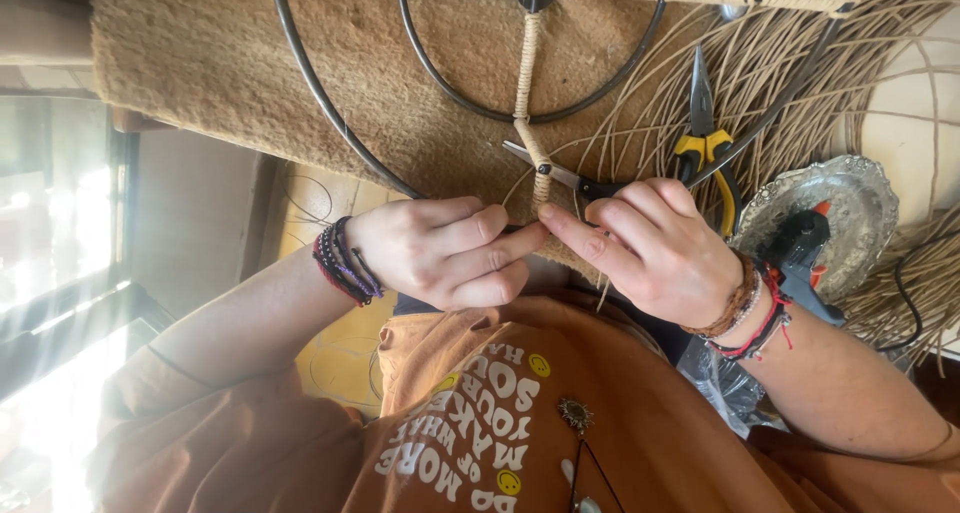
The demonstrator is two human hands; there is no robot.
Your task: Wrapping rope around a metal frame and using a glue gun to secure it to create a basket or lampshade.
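frame [470, 113] on mat [200, 53] | pliers [705, 148] right of wrapped spoke [527, 83] | glue gun [795, 248] seemingly in tray [860, 188]

Left hand [440, 253] and right hand [655, 248] pinch a cane-wrapped spoke [530, 133] of a metal frame [320, 93]

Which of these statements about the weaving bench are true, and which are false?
1. The left hand and right hand meet at the cord-wrapped spoke. True.
2. The pliers have red handles. False: the pliers have yellow handles.
3. The glue gun lies on a silver tray. True.
4. The right hand grips the pliers. False: they lie untouched beside it.
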